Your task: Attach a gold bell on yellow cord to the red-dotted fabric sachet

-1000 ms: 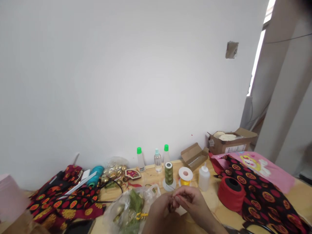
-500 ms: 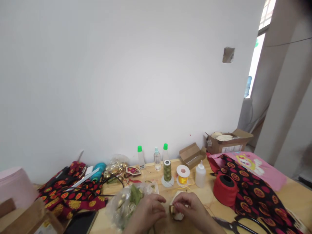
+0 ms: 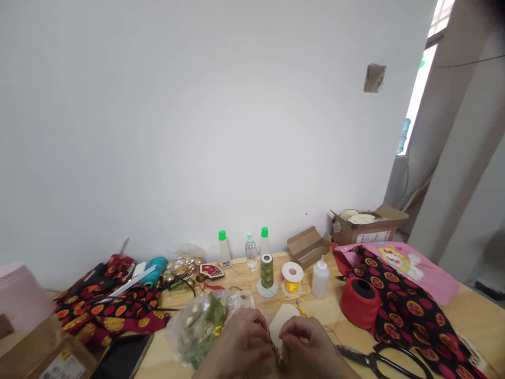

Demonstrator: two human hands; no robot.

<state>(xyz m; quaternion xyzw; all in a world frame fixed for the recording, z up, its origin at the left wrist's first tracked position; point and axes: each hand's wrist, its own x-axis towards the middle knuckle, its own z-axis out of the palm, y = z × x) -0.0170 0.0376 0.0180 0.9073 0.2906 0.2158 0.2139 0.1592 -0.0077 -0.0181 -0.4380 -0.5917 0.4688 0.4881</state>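
Observation:
My right hand (image 3: 310,342) is closed in a pinch at a small gold-coloured bell (image 3: 281,362), which hangs low between my two hands. Facing it, my left hand (image 3: 246,339) has its fingertips drawn together close to the bell; what they grip is too small to make out. Just beyond my fingertips lies a cream-coloured flat piece (image 3: 284,318), partly covered by my right hand. Yellow cord (image 3: 302,310) trails at its far edge. Left of my left hand, a clear plastic bag (image 3: 185,331) holds gold-coloured pieces and green material.
Black-handled scissors (image 3: 373,360) lie right of my right hand, near a red spool (image 3: 360,302) and patterned cloth (image 3: 410,300). Behind stand a green thread spool (image 3: 267,272), a yellow cord spool (image 3: 292,276) and a white squeeze bottle (image 3: 320,279). A phone (image 3: 122,358) lies left.
My left hand has come in towards my right, and its fingers have closed. The gold bell has moved down, nearer to me, uncovering more of the cream-coloured piece. The view has shifted slightly.

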